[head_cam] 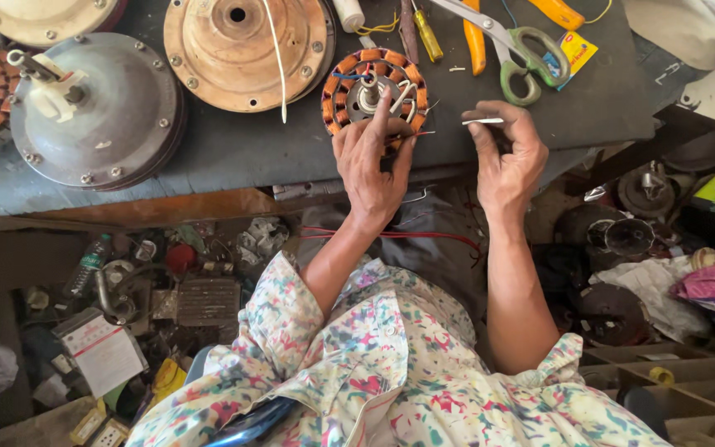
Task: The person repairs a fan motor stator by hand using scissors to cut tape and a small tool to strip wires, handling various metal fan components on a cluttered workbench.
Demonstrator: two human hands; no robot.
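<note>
Left hand (371,165) is lying open on the near side of the copper-wound coil (373,89) at the bench (233,153) edge, forefinger reaching over it, while right hand (506,157), just right of it, is pinching a thin white strip (482,122) pointing left toward the coil.

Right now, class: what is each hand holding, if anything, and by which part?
The right hand pinches a thin white sleeve by one end, between thumb and fingertips. The left hand grips nothing; it rests on the copper-wound stator, index finger stretched toward its centre.
</note>
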